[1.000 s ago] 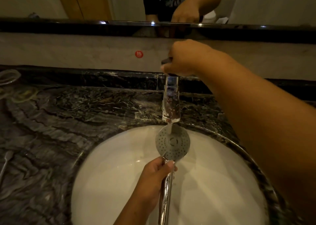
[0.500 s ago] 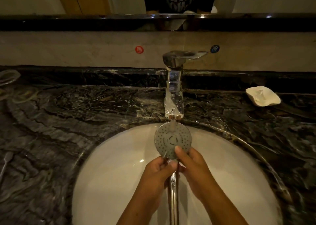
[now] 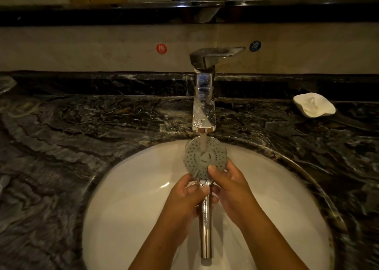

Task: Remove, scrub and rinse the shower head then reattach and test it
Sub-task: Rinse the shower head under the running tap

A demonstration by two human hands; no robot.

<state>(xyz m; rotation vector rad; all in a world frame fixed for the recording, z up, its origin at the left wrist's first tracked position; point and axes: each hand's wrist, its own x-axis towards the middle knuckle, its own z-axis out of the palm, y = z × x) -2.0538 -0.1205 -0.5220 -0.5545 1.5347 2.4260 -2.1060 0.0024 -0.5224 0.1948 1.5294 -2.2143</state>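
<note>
Here, in the head view, which is the only one I have, the shower head [image 3: 205,157] sits over the white basin [image 3: 127,198], its perforated face turned up under the stream from the tap [image 3: 204,105]. Its long axis matters most to me: the chrome handle [image 3: 206,224] runs straight back toward the body, face at the far end, open threaded end nearest the chest. So the face lies just forward of both hands, and neither arm has to reach far.

My left hand [image 3: 185,200] is wrapped around the neck of the handle, thumb across the front, grasping it firmly as far as I can judge. My right hand [image 3: 227,187] cups the near right edge of the head, with the thumb [image 3: 213,172] pressed flat on the perforated face; it holds rather than hangs loose. The right is the nearer one to the nozzles, so I would judge it the one to rub while the left steadies.

Around the basin lies dark veined marble counter [image 3: 82,130], wet-looking and dimly lit. A white soap dish [image 3: 313,105] stands well apart to the right, and red and blue round stickers mark the wall behind the tap. The rinse looks under way; reattaching is not yet done.
</note>
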